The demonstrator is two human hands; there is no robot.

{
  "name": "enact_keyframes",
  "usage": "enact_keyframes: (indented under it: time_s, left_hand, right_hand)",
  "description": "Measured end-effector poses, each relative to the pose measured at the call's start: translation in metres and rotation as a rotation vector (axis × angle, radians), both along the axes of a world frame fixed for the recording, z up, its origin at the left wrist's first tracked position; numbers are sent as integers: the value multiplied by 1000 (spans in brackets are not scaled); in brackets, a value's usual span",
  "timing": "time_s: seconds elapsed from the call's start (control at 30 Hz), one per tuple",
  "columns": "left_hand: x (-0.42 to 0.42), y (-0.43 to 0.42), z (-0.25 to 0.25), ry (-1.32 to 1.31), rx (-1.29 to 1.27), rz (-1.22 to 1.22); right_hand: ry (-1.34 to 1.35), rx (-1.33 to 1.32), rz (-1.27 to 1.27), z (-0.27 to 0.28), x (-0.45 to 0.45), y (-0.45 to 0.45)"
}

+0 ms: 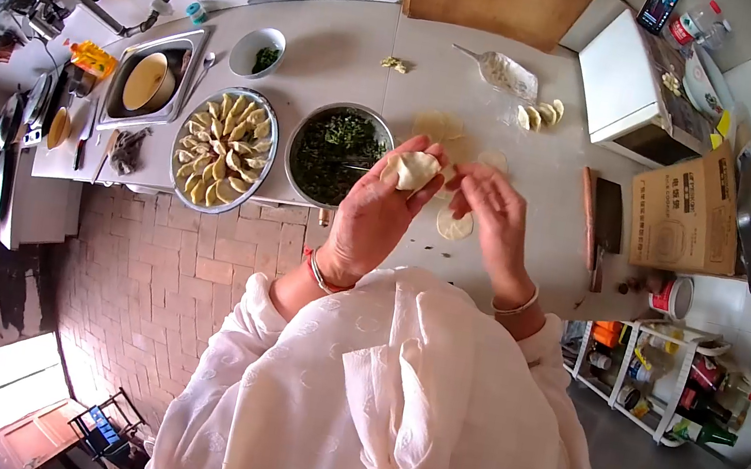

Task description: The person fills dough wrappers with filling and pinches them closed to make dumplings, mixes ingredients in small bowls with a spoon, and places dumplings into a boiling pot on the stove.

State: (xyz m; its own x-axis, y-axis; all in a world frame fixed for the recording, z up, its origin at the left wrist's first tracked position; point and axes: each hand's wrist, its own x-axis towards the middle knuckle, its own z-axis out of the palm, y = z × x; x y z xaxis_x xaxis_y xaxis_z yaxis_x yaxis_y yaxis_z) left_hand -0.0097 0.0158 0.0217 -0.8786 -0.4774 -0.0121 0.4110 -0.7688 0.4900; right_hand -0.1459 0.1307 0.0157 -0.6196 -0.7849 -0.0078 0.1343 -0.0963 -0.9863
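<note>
Probably for support, the left hand cradles a dumpling above the counter, while the right hand, loosely open and seemingly empty, hovers beside it, filling near for easy reach.

"Where does this view look from?"

"The person's own head, above the left hand's grip on a dumpling, facing forward and steeply down."

"How near?"

"Near enough that the white top looms just below the grip. It's very wide, though: the worktop bends away beyond the grip, and brick floor shows down to its left."
</note>
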Motion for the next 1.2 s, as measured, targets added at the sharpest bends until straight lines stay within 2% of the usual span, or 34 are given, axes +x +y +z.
enact_keyframes:
  time_s: [0.3,0.4,0.5,0.6,0.7,0.77,0.9,1.2]
  left_hand:
    - [-2,7,-8,8,-58,8]
    - [-3,12,-11,51,-21,-8]
    - [-3,22,-5,5,-59,23]
    - [-2,23,-1,-11,-72,55]
    - [1,21,-8,-51,-64,81]
    - [0,20,-4,-27,-56,87]
    - [1,22,-1,-32,-47,55]
    - [2,27,-8,-95,-59,-50]
  right_hand:
    - [222,62,-40,1,17,-12]
    - [376,14,-116,-1,18,-12]
    - [728,-72,-186,-2,17,-12]
    - [698,-77,-180,-5,20,-10]
    - [939,-138,-198,1,16,-12]
    - [851,-163,-254,15,21,-12]
    - [749,-152,-91,5,16,-9]
    - [686,-144,-98,-6,16,-11]
